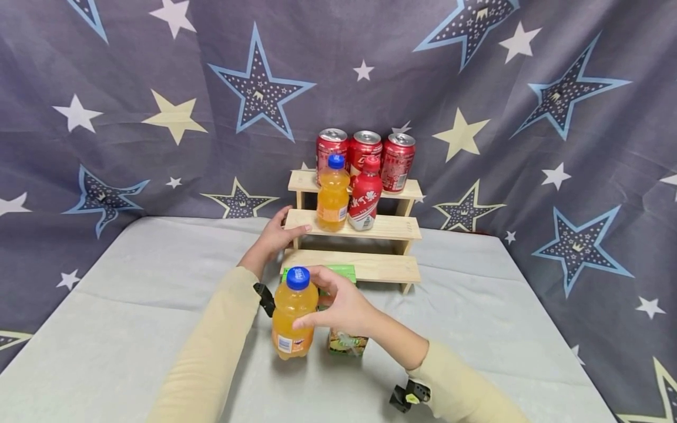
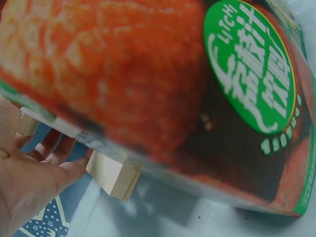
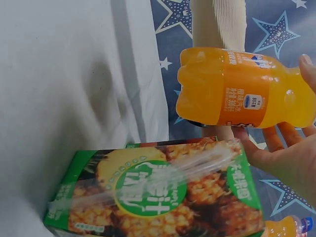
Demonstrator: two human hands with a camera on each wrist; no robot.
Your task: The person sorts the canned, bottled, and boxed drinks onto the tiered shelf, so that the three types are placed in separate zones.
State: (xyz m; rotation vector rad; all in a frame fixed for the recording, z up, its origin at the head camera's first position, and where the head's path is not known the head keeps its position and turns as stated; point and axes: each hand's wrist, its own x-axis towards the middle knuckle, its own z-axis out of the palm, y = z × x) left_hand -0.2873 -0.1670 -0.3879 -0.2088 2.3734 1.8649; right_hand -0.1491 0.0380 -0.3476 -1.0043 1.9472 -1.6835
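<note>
My right hand [image 1: 346,302] grips an orange soda bottle [image 1: 288,311] with a blue cap, held upright above the table in front of the stepped wooden rack [image 1: 381,267]. In the right wrist view its thumb and fingers are round the bottle's upper part. My left hand [image 1: 275,236] grips the left end of the rack's middle step, thumb over the front edge. Just beyond the held bottle stands a pineapple juice carton [image 3: 148,190], partly hidden by the right hand in the head view. A litchi juice carton [image 2: 148,94] fills much of the left wrist view.
On the middle step stand another orange soda bottle [image 1: 332,202] and a red bottle [image 1: 366,197]. Three red cans [image 1: 398,164] line the top step. A pale cloth covers the table [image 1: 476,329], and a star-patterned curtain [image 1: 338,35] hangs behind and at the sides.
</note>
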